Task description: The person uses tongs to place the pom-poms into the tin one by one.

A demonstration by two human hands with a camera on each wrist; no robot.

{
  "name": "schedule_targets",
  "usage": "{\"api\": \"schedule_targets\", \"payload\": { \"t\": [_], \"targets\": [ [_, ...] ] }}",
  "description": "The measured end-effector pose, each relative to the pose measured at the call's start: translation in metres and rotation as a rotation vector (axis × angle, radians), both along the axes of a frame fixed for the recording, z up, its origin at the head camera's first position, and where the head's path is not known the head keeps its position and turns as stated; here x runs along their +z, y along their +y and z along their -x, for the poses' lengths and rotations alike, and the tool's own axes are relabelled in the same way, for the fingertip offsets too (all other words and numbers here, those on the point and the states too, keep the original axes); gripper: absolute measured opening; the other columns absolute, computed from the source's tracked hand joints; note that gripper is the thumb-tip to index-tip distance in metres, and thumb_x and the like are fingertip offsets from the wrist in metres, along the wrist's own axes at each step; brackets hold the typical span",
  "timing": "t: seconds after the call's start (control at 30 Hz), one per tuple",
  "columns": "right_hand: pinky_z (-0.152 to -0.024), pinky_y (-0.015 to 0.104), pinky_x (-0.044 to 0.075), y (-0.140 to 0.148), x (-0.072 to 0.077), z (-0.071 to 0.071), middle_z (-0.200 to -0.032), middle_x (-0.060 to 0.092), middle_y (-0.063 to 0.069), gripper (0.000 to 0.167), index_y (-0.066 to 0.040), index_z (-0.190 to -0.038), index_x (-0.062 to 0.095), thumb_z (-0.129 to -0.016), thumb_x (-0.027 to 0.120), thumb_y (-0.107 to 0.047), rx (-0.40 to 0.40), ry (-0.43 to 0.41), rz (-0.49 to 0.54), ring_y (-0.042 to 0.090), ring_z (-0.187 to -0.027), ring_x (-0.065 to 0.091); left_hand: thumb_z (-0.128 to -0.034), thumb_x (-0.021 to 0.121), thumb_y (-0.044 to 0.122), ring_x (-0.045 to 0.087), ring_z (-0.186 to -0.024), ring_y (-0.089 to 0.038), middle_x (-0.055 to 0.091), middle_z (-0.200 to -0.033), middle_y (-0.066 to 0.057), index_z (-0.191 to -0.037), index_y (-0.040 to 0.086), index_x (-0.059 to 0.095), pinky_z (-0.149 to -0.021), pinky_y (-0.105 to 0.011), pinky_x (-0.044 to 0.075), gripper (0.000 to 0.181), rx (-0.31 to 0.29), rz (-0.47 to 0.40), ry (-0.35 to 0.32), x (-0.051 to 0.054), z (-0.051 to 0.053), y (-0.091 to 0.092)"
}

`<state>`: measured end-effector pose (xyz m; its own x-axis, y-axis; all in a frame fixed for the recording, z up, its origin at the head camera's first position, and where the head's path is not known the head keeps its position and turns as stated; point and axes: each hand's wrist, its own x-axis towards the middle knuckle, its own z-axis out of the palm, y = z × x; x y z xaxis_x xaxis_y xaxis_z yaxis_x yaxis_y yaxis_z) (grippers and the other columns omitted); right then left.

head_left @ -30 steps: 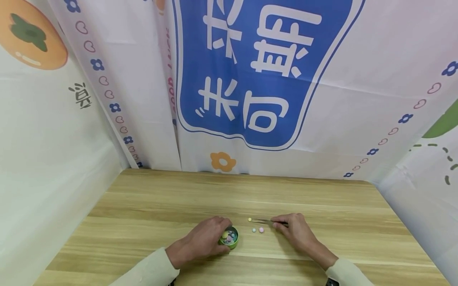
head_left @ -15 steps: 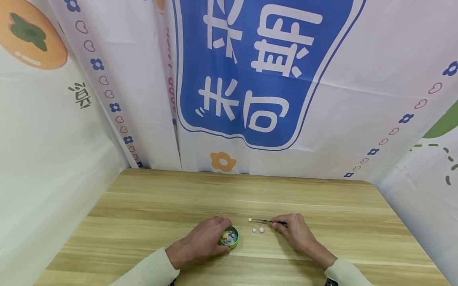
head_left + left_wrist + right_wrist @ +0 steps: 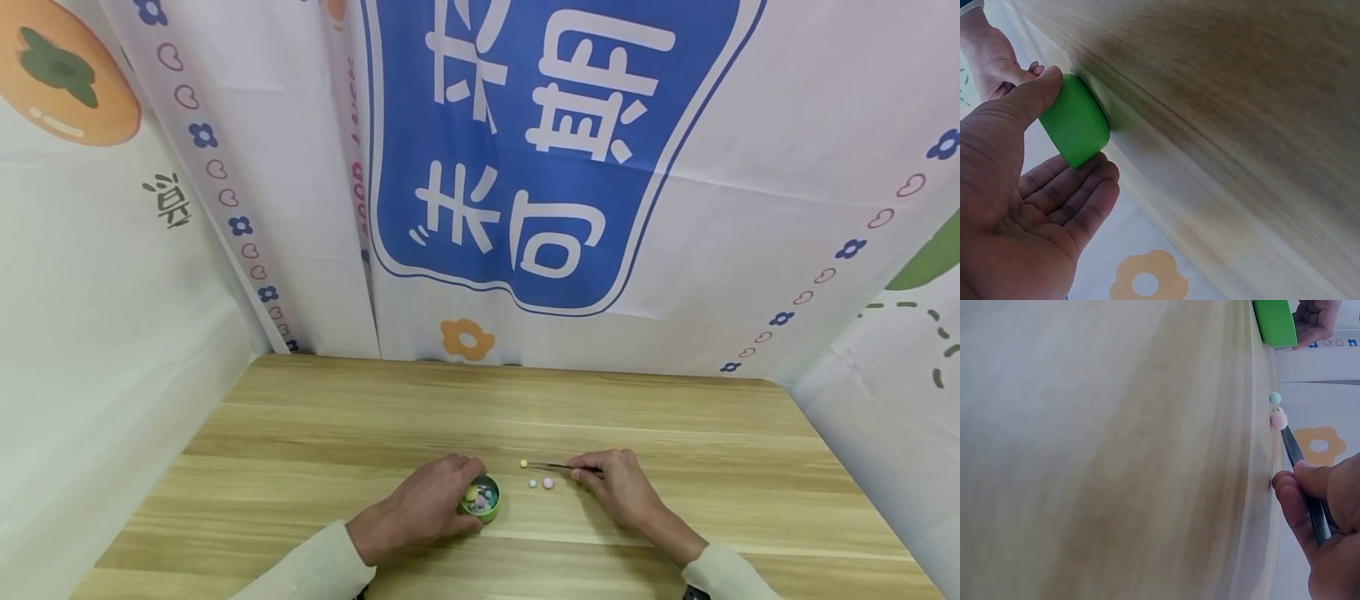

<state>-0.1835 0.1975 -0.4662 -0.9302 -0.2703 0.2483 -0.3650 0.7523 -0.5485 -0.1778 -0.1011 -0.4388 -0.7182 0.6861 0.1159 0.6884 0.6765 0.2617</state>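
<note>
On the wood-grain table (image 3: 450,408) stands a green cup (image 3: 490,514), with a blue bead (image 3: 532,483) and pink bead (image 3: 548,483) near it; a yellow bead (image 3: 523,463) seems to rest there too.

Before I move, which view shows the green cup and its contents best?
Head view: it looks down into the green cup, onto the small balls inside. Left wrist shows its side larger, held by the left hand, but no contents. Right wrist shows only part of its side, cropped at the top.
</note>
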Motion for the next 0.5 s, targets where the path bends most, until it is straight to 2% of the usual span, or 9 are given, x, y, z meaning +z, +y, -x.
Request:
{"api": "schedule_targets", "payload": {
  "t": [0.5],
  "targets": [
    [-0.082, 0.035, 0.058, 0.000, 0.011, -0.005, -0.102, 0.076, 0.007, 0.014, -0.011, -0.100, 0.077, -0.086, 0.073, -0.012, 0.060, -0.025, 0.036, 0.026, -0.097, 0.072, -0.0737, 0.086, 0.034, 0.059, -0.084, -0.008, 0.067, -0.096, -0.001, -0.107, 0.007, 0.060, -0.070, -0.020, 0.050, 0.050, 0.006, 0.002, 0.002, 0.000, -0.001, 0.000]
  ]
}}
